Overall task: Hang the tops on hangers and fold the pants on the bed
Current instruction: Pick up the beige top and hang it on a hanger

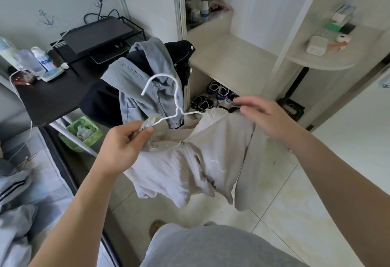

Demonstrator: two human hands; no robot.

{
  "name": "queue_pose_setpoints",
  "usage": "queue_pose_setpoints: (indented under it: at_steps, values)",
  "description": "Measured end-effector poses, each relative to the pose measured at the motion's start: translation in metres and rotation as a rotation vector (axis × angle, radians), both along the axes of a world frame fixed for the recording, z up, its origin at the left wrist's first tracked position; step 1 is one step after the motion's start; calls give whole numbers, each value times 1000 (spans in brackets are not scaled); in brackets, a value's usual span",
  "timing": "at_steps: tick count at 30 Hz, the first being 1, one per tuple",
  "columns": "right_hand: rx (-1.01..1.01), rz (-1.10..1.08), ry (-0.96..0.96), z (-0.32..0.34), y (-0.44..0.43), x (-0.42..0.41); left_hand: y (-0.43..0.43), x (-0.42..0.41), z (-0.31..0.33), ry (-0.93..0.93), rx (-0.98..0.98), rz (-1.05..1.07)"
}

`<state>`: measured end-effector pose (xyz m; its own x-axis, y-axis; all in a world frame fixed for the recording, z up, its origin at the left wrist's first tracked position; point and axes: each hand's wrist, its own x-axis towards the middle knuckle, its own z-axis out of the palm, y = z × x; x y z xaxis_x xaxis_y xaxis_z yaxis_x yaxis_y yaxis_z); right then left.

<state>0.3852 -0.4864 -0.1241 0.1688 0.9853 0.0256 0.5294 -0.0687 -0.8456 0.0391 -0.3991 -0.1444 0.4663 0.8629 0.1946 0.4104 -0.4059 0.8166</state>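
My left hand (124, 142) is up in front of me, thumb and curled fingers pinching the top (190, 161) at one shoulder together with the end of the hanger (166, 89). The beige top hangs in the air from that grip, over the floor tiles, its zip open at the neck and shut lower down. The hanger's hook points up; its far arm runs into the collar on the other side. My right hand (268, 117) is at that collar with the fingers spread and loose, gripping nothing. It is blurred, and I cannot tell whether the fingertips touch the cloth.

On the bed (52, 178) to my left, back from its dark side edge, lies a striped garment (12, 186).

Behind the top a denim jacket (143, 77) is draped over something I cannot see, with a dark garment (181, 56) at its far side. A green bin (81, 134) stands on the floor under the desk's near edge. On the desk (48, 96), bottles (42, 58) stand at the left edge and a screen (99, 32) sits at the back. Shoes (217, 96) lie on the floor under the shelf (228, 60).
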Motion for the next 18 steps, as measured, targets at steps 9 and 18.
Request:
queue_pose_setpoints:
  at_steps: [9,18]
  values:
    - [10,305,-97,0,-2,-43,-1,37,16,72,93,-38]
    - [75,158,-5,-19,-4,-43,-7,55,44,-71,64,135]
